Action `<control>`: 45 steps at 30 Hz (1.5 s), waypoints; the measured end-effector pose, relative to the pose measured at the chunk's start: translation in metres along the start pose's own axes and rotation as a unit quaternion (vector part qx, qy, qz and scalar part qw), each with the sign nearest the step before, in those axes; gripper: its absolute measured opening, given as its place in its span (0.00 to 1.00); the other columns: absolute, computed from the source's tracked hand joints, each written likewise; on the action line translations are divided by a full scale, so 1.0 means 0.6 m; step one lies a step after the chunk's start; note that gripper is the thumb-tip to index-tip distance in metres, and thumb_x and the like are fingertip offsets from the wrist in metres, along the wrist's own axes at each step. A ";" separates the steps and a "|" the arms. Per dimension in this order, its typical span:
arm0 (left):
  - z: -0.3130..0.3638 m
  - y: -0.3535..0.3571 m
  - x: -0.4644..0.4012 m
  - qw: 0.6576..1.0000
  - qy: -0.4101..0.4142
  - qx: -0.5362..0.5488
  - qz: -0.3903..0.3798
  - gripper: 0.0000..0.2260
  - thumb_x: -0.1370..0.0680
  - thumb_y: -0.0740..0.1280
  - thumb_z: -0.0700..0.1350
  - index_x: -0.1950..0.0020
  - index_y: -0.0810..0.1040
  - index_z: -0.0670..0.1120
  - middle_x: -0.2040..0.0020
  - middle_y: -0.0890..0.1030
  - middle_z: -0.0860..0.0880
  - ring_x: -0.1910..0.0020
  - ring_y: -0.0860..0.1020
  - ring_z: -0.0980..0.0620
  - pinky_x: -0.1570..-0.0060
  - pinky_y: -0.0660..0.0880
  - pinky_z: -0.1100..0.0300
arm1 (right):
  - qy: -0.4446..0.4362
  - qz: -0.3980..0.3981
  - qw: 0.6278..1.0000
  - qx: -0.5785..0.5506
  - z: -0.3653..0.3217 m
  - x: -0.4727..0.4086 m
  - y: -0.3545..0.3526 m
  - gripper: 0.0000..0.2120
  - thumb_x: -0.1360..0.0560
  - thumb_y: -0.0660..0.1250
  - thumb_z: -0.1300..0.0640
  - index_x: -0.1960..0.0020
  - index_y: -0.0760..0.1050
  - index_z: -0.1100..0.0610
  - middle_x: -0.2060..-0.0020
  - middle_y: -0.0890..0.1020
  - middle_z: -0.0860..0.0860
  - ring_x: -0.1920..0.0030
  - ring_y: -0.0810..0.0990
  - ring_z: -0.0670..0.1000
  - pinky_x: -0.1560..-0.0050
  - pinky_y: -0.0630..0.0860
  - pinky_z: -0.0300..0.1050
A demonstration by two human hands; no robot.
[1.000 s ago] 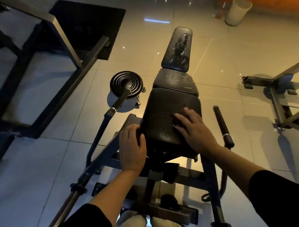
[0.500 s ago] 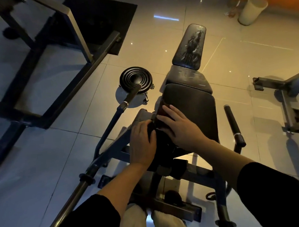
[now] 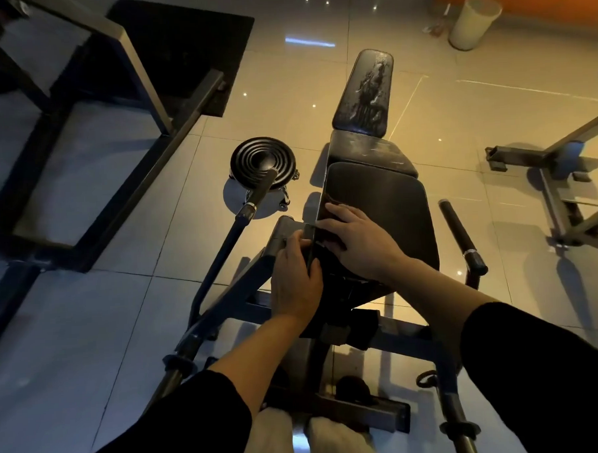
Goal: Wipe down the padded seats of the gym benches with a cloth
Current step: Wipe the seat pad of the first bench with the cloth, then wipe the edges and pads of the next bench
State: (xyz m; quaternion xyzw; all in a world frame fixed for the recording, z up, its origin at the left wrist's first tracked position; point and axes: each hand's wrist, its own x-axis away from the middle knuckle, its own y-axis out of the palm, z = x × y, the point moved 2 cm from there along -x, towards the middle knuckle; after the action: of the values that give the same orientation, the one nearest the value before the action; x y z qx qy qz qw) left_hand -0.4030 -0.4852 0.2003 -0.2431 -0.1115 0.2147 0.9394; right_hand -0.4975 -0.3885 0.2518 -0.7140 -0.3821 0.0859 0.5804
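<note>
Your right hand (image 3: 360, 239) presses flat, fingers straight, on a dark cloth (image 3: 327, 209) at the black padded seat's (image 3: 389, 215) left edge; your left hand (image 3: 294, 278) grips that edge. The scuffed narrow black backrest pad (image 3: 365, 93) beyond looks unwiped, so I judge you midway.

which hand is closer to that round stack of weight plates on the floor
Left. The left hand grips the near left edge of the seat pad, on the side of the weight plates. The right hand lies flat on the pad, farther right.

Black padded seat (image 3: 389, 208), dark cloth (image 3: 327, 208) at its left edge.
</note>
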 end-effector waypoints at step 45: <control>-0.225 -0.825 1.108 0.750 -0.099 0.091 0.647 0.15 0.26 0.71 0.35 0.48 0.72 0.52 0.56 0.81 0.57 0.58 0.80 0.62 0.60 0.76 0.67 | -0.742 -0.119 0.659 -0.030 -1.176 0.636 0.319 0.29 0.26 0.67 0.61 0.28 0.63 0.47 0.42 0.74 0.52 0.42 0.74 0.54 0.43 0.73 0.50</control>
State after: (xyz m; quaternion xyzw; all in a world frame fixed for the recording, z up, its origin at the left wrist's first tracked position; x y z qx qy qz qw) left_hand 0.3993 -0.6268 0.4041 -0.1481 0.0002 0.8034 0.5767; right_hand 0.2522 -0.6873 0.4228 -0.3789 -0.7699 0.5058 0.0879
